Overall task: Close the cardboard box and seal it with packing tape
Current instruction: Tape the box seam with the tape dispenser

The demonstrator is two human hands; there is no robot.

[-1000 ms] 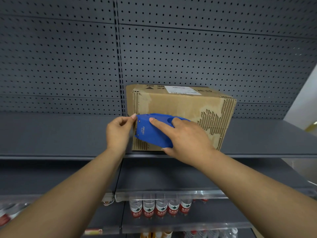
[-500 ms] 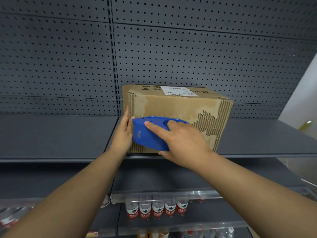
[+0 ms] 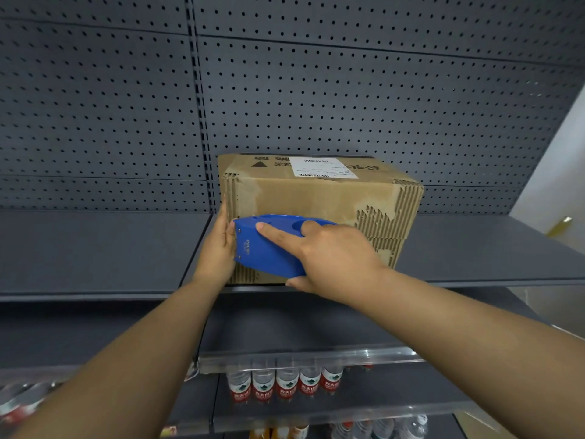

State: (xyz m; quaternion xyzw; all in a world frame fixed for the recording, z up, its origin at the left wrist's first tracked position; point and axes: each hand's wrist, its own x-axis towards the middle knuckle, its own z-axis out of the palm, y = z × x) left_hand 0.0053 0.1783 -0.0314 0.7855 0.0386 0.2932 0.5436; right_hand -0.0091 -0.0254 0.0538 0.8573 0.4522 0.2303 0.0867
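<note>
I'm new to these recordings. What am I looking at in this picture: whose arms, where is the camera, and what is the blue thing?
There is no robot here. A person wears one camera on the head, so you look forward and down along their own arms. A closed cardboard box sits on a grey shelf with a pegboard back. The right hand grips a blue tape dispenser against the box's front. The left hand rests flat on the box's left corner. Water bottles stand on a lower shelf.

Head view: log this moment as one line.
cardboard box closed on shelf | right hand grips tape dispenser against front | left hand flat on left corner
</note>
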